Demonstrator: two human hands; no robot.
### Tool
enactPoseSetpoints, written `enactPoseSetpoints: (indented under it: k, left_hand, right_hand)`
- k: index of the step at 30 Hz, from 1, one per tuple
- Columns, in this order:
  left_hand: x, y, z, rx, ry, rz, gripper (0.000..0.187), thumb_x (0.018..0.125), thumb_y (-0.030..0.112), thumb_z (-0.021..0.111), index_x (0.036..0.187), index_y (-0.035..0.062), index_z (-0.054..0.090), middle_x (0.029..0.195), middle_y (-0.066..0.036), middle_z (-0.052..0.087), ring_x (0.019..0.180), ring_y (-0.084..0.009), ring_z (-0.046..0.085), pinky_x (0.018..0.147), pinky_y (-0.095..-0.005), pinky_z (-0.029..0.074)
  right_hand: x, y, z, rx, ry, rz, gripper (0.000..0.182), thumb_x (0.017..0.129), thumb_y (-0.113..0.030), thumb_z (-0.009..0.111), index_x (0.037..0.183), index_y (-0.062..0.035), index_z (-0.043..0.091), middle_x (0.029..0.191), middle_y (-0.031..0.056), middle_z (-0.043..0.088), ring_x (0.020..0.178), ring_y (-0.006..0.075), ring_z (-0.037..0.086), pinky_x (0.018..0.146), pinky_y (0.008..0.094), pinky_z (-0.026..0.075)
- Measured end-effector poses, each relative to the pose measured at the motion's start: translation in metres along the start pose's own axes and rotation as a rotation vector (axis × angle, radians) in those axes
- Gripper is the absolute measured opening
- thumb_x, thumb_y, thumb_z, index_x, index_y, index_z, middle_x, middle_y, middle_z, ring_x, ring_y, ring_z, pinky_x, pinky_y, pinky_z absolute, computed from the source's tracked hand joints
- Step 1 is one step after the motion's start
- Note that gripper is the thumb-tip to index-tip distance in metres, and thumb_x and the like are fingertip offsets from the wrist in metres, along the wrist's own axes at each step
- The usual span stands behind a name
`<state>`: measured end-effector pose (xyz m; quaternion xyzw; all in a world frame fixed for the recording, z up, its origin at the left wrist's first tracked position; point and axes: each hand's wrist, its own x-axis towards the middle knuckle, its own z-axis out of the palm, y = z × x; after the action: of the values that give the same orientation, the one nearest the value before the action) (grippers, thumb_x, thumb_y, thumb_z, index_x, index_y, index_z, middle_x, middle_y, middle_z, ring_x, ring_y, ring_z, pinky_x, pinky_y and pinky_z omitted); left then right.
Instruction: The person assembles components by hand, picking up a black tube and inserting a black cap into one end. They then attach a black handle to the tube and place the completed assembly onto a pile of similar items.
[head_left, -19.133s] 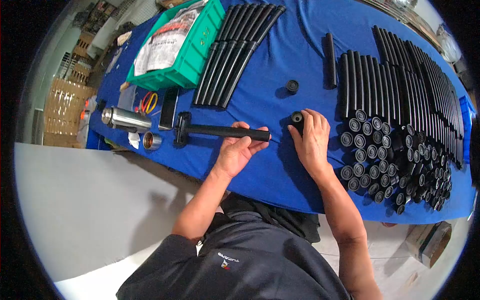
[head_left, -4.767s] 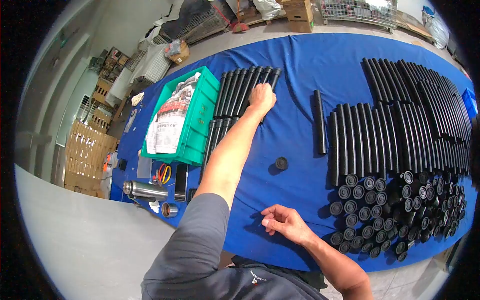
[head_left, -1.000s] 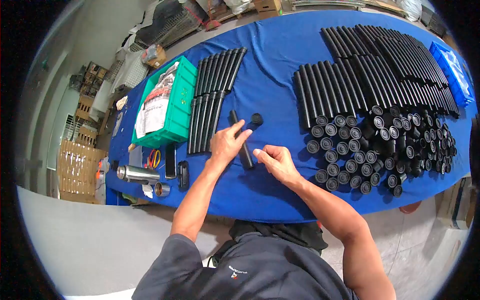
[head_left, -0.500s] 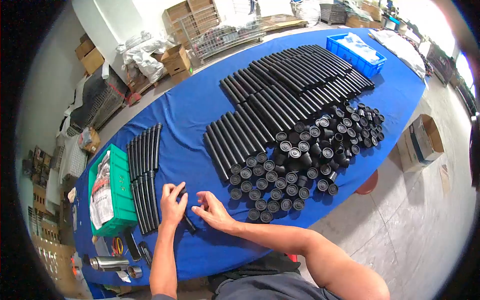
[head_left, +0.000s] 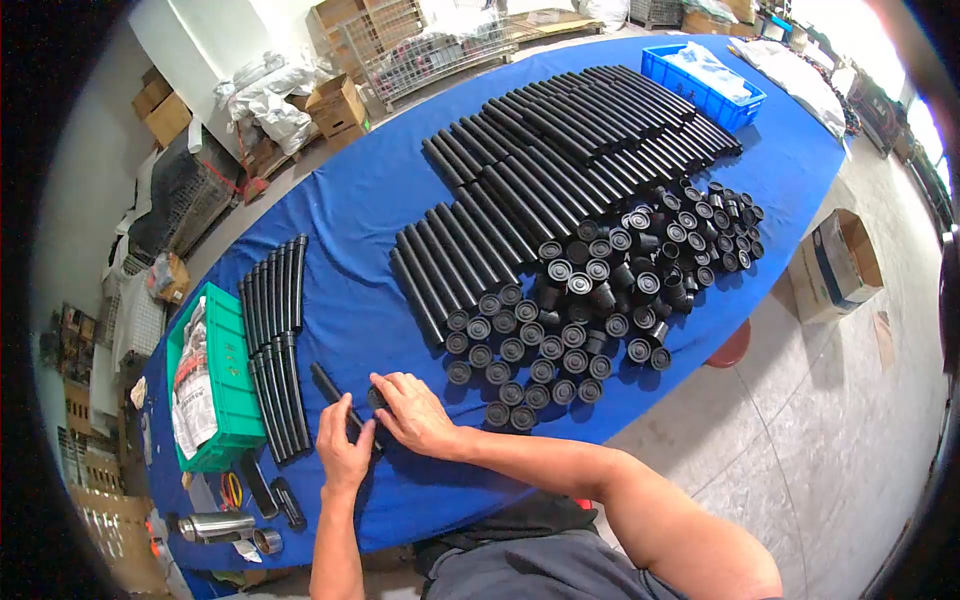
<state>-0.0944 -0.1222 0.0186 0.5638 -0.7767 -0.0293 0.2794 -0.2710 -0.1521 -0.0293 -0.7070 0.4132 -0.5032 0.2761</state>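
Observation:
A black tube (head_left: pixel 331 384) lies slanted on the blue cloth, its middle partly hidden by my left hand (head_left: pixel 343 452). The fingers and thumb of that hand are around the tube. Just to the right, my right hand (head_left: pixel 420 418) has its fingers curled over a dark round cap (head_left: pixel 377 398), mostly covered by the fingertips. Left of my hands, capped black tubes (head_left: pixel 280 400) lie in two rows. Many plain black tubes (head_left: pixel 470 250) are laid side by side beyond, near a spread of loose black caps (head_left: pixel 541 369).
A green crate (head_left: pixel 236 385) with newspaper stands at the left of the table. Near it are a steel flask (head_left: pixel 217 527) and orange-handled scissors (head_left: pixel 232 489). A blue crate (head_left: pixel 700 88) sits at the far end. A cardboard box (head_left: pixel 838 270) stands on the floor at right.
My right hand has moved left and closed over a cap, close to my left hand. My left hand has shifted lower along the tube, whose upper end now shows. The view has shifted slightly.

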Motion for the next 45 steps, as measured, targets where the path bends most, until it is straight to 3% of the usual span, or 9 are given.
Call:
enactPoseSetpoints:
  k: [8, 16, 20, 25, 27, 32, 35, 40, 45]
  left_hand:
    - [-0.003, -0.010, 0.007, 0.200, -0.149, -0.493, 0.067, 0.083, 0.037, 0.079, 0.138, 0.0056, 0.056, 0.069, -0.007, 0.059, 0.060, -0.0248, 0.057, 0.061, -0.0399, 0.048]
    - [-0.001, -0.026, 0.013, 0.100, -0.170, -0.399, 0.051, 0.084, 0.024, 0.072, 0.131, 0.0050, 0.065, 0.068, -0.008, 0.064, 0.057, -0.0183, 0.057, 0.059, -0.0351, 0.047]
    - [-0.012, -0.037, 0.008, -0.112, -0.038, -0.465, 0.047, 0.084, 0.014, 0.070, 0.130, 0.0061, 0.067, 0.079, -0.009, 0.070, 0.065, -0.0148, 0.062, 0.064, -0.0325, 0.051]
    - [-0.037, 0.002, -0.046, -0.506, -0.003, -0.587, 0.063, 0.089, -0.001, 0.065, 0.149, 0.0066, 0.049, 0.089, -0.003, 0.065, 0.074, -0.0077, 0.058, 0.067, -0.0262, 0.050]
    - [-0.063, -0.006, -0.053, -0.584, 0.029, -0.566, 0.069, 0.089, -0.004, 0.064, 0.154, 0.0082, 0.042, 0.092, -0.003, 0.063, 0.076, -0.0076, 0.057, 0.068, -0.0254, 0.051]
    - [-0.095, 0.009, -0.075, -0.416, -0.281, -0.474, 0.042, 0.080, 0.008, 0.073, 0.120, 0.0016, 0.062, 0.097, -0.006, 0.067, 0.088, -0.0130, 0.065, 0.077, -0.0317, 0.053]
    - [-0.095, 0.010, -0.075, -0.329, -0.385, -0.503, 0.038, 0.077, 0.011, 0.072, 0.111, 0.0001, 0.061, 0.093, -0.009, 0.067, 0.086, -0.0159, 0.064, 0.079, -0.0340, 0.052]
    - [-0.095, 0.000, -0.061, -0.200, -0.388, -0.392, 0.037, 0.075, 0.010, 0.072, 0.109, -0.0006, 0.061, 0.094, -0.013, 0.066, 0.086, -0.0221, 0.066, 0.082, -0.0368, 0.053]
    - [-0.084, 0.015, -0.052, -0.190, -0.236, -0.429, 0.041, 0.074, 0.013, 0.081, 0.108, 0.0010, 0.062, 0.095, -0.014, 0.064, 0.090, -0.0255, 0.067, 0.083, -0.0388, 0.054]
  right_hand:
    - [0.000, 0.011, -0.001, -0.461, -0.214, -0.045, 0.055, 0.086, -0.010, 0.062, 0.140, -0.0067, 0.054, 0.109, 0.0166, 0.055, 0.099, 0.0312, 0.055, 0.086, 0.0431, 0.044]
    - [0.001, 0.004, -0.005, -0.504, -0.001, -0.151, 0.053, 0.085, -0.011, 0.065, 0.137, -0.0059, 0.054, 0.119, 0.0181, 0.056, 0.106, 0.0333, 0.056, 0.090, 0.0466, 0.044]
    - [0.001, -0.008, -0.011, 0.011, -0.013, -0.453, 0.039, 0.087, -0.016, 0.067, 0.123, -0.0036, 0.060, 0.111, 0.0199, 0.064, 0.098, 0.0368, 0.063, 0.082, 0.0458, 0.050]
    - [-0.020, -0.004, 0.012, 0.505, -0.660, -0.043, 0.038, 0.090, -0.026, 0.075, 0.115, 0.0009, 0.066, 0.069, 0.0113, 0.062, 0.068, 0.0214, 0.067, 0.061, 0.0380, 0.053]
    - [-0.010, -0.017, 0.000, 0.631, -0.967, 0.380, 0.052, 0.092, -0.029, 0.076, 0.132, 0.0002, 0.060, 0.078, 0.0087, 0.064, 0.072, 0.0139, 0.065, 0.059, 0.0318, 0.053]
    - [-0.013, -0.009, 0.004, 0.960, -1.042, 0.370, 0.083, 0.088, -0.031, 0.079, 0.155, -0.0060, 0.038, 0.079, -0.0003, 0.059, 0.063, 0.0098, 0.056, 0.050, 0.0260, 0.047]
    - [-0.001, -0.017, -0.014, 1.010, -0.980, 0.428, 0.073, 0.088, -0.025, 0.080, 0.151, -0.0102, 0.046, 0.082, 0.0009, 0.063, 0.061, 0.0079, 0.053, 0.051, 0.0260, 0.045]
    - [-0.007, -0.007, -0.002, 0.946, -0.940, 0.179, 0.053, 0.084, -0.026, 0.081, 0.129, -0.0035, 0.065, 0.107, 0.0094, 0.074, 0.098, 0.0196, 0.067, 0.090, 0.0353, 0.052]
    - [-0.005, -0.005, -0.004, 0.854, -0.926, 0.085, 0.052, 0.084, -0.022, 0.080, 0.130, -0.0037, 0.065, 0.106, 0.0116, 0.074, 0.095, 0.0206, 0.068, 0.088, 0.0358, 0.053]
